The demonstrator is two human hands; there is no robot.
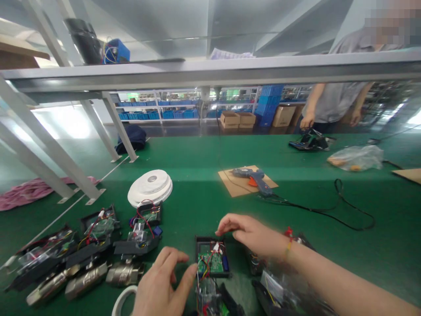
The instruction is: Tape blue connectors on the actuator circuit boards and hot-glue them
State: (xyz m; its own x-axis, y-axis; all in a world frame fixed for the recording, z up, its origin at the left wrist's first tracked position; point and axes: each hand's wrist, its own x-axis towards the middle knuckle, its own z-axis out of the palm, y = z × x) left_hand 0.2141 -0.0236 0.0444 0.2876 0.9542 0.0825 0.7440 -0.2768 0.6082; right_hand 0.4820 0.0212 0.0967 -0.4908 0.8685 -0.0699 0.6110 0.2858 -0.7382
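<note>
In front of me lies a black housing (228, 273) with a green circuit board (210, 262), coloured wires and a white connector inside. Below it sits a clear plastic part (208, 289) with more wiring. My left hand (166, 281) is at the housing's left side, thumb and fingers apart, its thumb tip close to or touching the edge. Over the upper right corner hovers my right hand (243, 230), its fingers loosely bent and the thumb apart. Nothing shows in either hand. More black units (279, 294) lie partly hidden under my right forearm.
Several wired units with metal valve bodies (87, 281) line the left. Behind them sits a white reel (151, 186); a white ring (123, 300) is near my left wrist. A glue gun (255, 177) lies on cardboard (232, 184), its cable trailing right. Across the bench, a person's hand (307, 120) touches a black device (311, 141).
</note>
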